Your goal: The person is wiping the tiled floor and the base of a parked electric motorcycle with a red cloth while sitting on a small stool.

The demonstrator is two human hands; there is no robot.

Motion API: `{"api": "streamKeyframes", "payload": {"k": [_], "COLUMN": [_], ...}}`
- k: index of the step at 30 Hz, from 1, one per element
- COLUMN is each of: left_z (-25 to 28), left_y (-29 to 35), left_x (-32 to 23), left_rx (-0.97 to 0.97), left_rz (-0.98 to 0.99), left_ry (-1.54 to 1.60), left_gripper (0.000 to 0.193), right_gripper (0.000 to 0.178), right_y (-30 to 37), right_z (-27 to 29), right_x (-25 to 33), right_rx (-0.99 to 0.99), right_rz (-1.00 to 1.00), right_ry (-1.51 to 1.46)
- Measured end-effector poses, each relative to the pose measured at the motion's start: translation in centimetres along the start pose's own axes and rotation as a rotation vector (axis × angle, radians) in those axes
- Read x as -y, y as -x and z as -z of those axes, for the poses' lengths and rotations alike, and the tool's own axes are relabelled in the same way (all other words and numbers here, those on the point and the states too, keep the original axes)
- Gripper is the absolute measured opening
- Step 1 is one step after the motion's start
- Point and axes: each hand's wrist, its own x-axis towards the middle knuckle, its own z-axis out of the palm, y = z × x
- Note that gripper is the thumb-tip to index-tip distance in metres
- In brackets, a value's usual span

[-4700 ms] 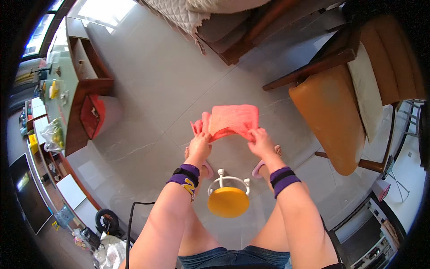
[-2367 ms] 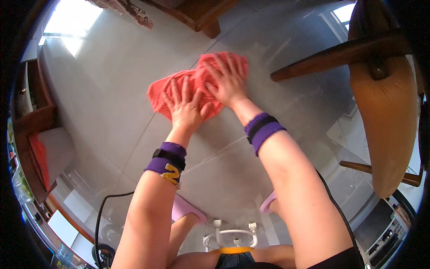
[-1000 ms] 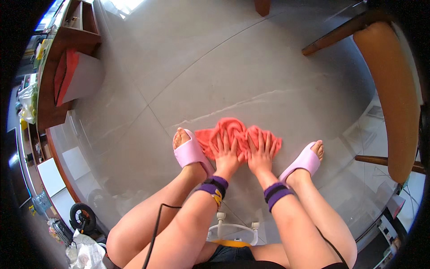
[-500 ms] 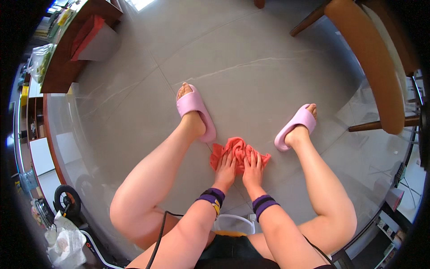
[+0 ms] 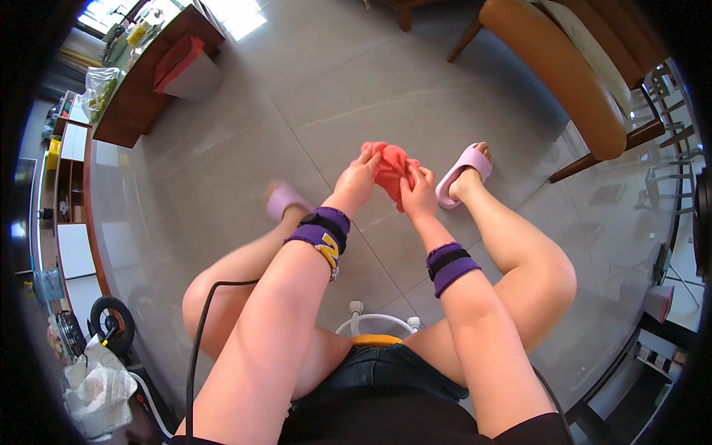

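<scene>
Cloth [image 5: 389,169] lifted off floor [image 5: 319,93] | bunched between left fingers [image 5: 368,157], right fingers [image 5: 424,176]

- The head view looks from the person's own head, through the left one of two side-by-side fisheye cameras.
- It faces down: denim shorts [image 5: 382,367] at 6 o'clock, tiled floor [image 5: 230,167] stretching off toward 12.
- Forearms [image 5: 274,330] enter close to the lens at 7 and 5; the left hand [image 5: 354,182] and right hand [image 5: 421,197] lie farther out, near centre.
- At 9 o'clock the cabinet [image 5: 74,250] bends with the rim.
</scene>
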Motion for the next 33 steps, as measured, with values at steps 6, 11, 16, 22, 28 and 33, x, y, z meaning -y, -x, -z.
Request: {"api": "streamKeyframes", "payload": {"k": [6,11,16,22,28,33], "left_z": [-3.0,-9.7,-11.8,-14.4,-12.0,-5.9], "left_y": [0.4,3.4,1.0,-1.7,-7.6,-14.5], "left_x": [2.1,5.8,7.3,8.1,15.6,24.6], "left_rx": [-0.043,0.216,0.167,0.149,0.070,-0.111], "left_rz": [-0.164,-0.020,-0.142,-0.138,-0.289,-0.217], "left_ry": [-0.159,-0.187,-0.176,-0.183,-0.367,-0.346], "left_gripper": [0.075,0.073,0.075,0.060,0.061,0.065], "right_gripper": [0.076,0.081,0.070,0.067,0.066,0.067], "right_y": [3.1,6.2,5.4,4.7,0.4,-9.7], "right_z": [-1.8,-5.2,-7.4,-10.2,-15.6,-23.9], "right_x": [-5.0,-8.0,-9.2,-9.5,-6.0,-0.7], "right_rx": [0.034,0.121,0.202,0.225,0.195,0.188], "right_rz": [-0.014,-0.006,0.081,-0.036,-0.126,0.070], "right_ry": [0.229,0.461,0.599,0.746,0.822,0.736]}}
